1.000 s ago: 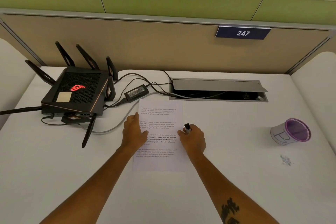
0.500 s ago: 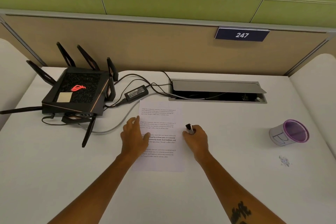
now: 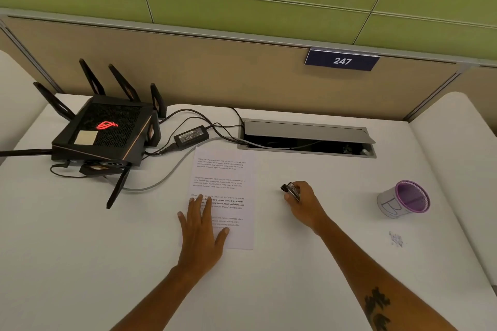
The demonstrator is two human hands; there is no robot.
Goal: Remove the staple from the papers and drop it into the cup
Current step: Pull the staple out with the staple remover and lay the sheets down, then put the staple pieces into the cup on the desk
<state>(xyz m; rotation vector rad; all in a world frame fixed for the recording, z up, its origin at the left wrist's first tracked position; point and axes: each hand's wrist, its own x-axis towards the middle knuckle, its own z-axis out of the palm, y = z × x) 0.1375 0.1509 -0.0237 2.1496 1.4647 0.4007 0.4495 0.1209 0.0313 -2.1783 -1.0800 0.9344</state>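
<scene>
White papers (image 3: pixel 226 169) under left hand (image 3: pixel 200 226), staple remover (image 3: pixel 290 189) in right-hand fingers (image 3: pixel 291 197)

Both my forearms are bare from the bottom edge of the view up to the wrists, with no sleeve showing. My left hand (image 3: pixel 202 226) and my right hand (image 3: pixel 305 204) carry no glove. A dark tattoo (image 3: pixel 376 309) of branching strokes marks my right forearm, well below the wrist, toward the elbow.
</scene>
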